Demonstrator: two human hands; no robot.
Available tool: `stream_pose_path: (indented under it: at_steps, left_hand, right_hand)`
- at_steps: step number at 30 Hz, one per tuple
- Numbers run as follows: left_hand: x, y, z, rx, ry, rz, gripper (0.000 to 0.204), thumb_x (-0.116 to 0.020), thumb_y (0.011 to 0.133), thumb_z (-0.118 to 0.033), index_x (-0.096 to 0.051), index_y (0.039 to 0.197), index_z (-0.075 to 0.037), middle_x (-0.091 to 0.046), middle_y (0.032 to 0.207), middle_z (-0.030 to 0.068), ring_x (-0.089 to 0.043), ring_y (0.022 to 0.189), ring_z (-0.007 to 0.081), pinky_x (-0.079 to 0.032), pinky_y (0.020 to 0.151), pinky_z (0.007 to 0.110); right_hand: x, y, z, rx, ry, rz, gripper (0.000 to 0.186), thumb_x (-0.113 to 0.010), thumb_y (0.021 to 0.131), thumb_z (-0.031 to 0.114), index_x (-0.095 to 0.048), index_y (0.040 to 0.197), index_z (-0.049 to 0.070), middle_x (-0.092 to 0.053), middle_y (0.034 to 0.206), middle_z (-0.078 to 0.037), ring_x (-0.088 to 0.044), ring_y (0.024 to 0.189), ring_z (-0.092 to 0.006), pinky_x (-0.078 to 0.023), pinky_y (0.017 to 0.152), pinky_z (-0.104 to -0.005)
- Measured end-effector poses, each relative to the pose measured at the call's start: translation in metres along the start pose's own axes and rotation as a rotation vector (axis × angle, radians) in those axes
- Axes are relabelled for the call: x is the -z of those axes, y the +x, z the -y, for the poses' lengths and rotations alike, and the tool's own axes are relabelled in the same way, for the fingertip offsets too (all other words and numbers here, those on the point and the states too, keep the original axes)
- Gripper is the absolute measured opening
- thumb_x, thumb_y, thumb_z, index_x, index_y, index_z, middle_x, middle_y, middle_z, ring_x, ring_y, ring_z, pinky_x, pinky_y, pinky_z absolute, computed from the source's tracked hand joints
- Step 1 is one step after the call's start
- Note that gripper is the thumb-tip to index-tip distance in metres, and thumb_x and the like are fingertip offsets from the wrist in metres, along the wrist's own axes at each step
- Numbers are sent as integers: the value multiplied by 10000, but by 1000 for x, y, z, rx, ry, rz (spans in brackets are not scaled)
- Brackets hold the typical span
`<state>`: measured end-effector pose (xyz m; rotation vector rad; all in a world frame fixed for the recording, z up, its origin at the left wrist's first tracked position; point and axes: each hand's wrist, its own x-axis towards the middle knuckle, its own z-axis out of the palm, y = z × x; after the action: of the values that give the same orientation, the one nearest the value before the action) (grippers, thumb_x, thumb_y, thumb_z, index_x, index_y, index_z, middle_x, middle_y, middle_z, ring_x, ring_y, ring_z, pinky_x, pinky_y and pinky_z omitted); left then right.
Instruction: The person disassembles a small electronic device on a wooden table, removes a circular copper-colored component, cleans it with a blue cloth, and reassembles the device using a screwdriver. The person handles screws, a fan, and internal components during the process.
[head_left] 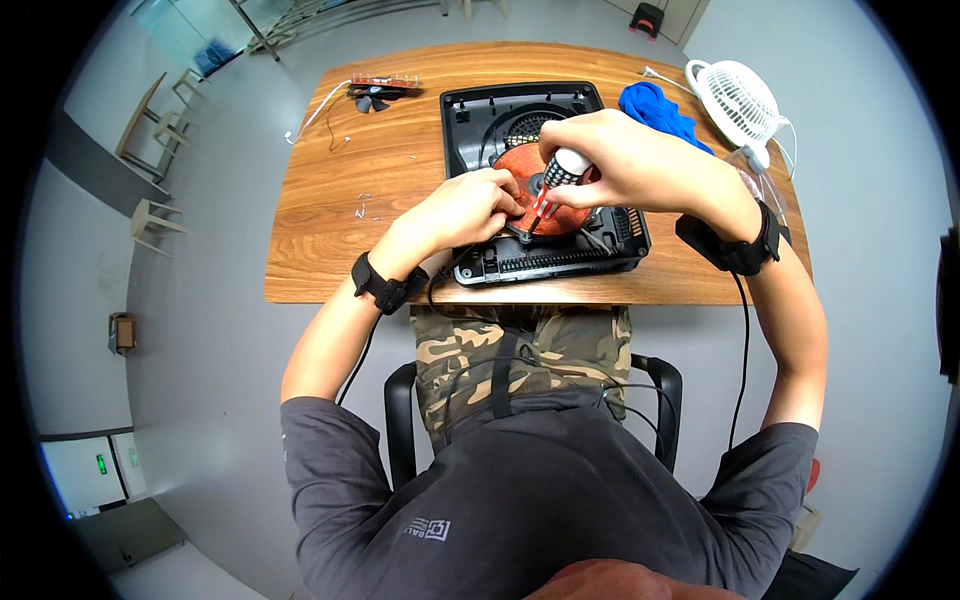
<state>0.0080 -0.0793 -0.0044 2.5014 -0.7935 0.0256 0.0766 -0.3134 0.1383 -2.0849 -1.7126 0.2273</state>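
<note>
In front of me on the table lies the black plastic housing (470,118) of what looks like an opened induction cooker. Inside it sits a round copper-coloured coil (522,165). My right hand (630,160) is wrapped round the handle of a screwdriver (566,168), which tilts steeply. Its tip points down at the near edge of the coil, by a mounting point. My left hand (470,207) rests at the coil's left side with its fingers curled together. Whatever those fingertips grip, if anything, is hidden.
Several small screws (364,208) lie on the wooden table (310,240) at the left. Behind them is a circuit board with a small black fan (374,92). A blue cloth (658,108) and a white fan (738,102) stand at the far right. Black cables hang from both wrists.
</note>
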Motion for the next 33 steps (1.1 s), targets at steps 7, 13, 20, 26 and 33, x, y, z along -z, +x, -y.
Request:
stream_pose_path:
  at_steps: [7, 13, 20, 26, 33]
  left_hand:
    - [1, -2, -3, -27, 9, -2, 266, -660, 804, -60, -769, 1045, -36, -677, 1099, 138, -630, 1085, 321, -507, 990, 415]
    - [-2, 0, -3, 6, -15, 1, 265, -662, 792, -68, -777, 1026, -20, -679, 1023, 131, -636, 1061, 317, -522, 966, 418]
    - [-1, -1, -5, 14, -5, 1, 246, -657, 793, -65, -773, 1004, -17, -695, 1063, 137, -639, 1070, 323, -522, 971, 418]
    - [5, 0, -13, 101, 9, 75, 221, -652, 799, -71, -770, 977, -15, -692, 1059, 145, -641, 1070, 324, -525, 967, 419]
    - [0, 1, -7, 20, -15, -10, 197, -663, 811, -71, -753, 975, -10, -693, 1112, 173, -644, 1076, 363, -520, 963, 438]
  right_hand:
    - [-1, 12, 19, -67, -225, 73, 407, -680, 939, 390, -631, 976, -12, -673, 762, -207, -689, 769, -396, -552, 700, -448]
    - [4, 14, 27, -181, -396, 78, 553, -579, 977, 503, -635, 952, -46, -650, 666, -213, -678, 685, -399, -546, 651, -471]
    - [2, 21, 26, -137, -418, 132, 532, -594, 974, 485, -667, 913, -38, -656, 681, -236, -673, 674, -402, -543, 643, -468]
    - [3, 29, 34, -225, -515, 143, 562, -603, 965, 520, -685, 859, -25, -656, 666, -233, -674, 665, -400, -540, 635, -470]
    - [-1, 13, 19, 67, -352, -21, 405, -645, 943, 414, -576, 1049, 29, -677, 746, -183, -672, 741, -414, -514, 663, -513]
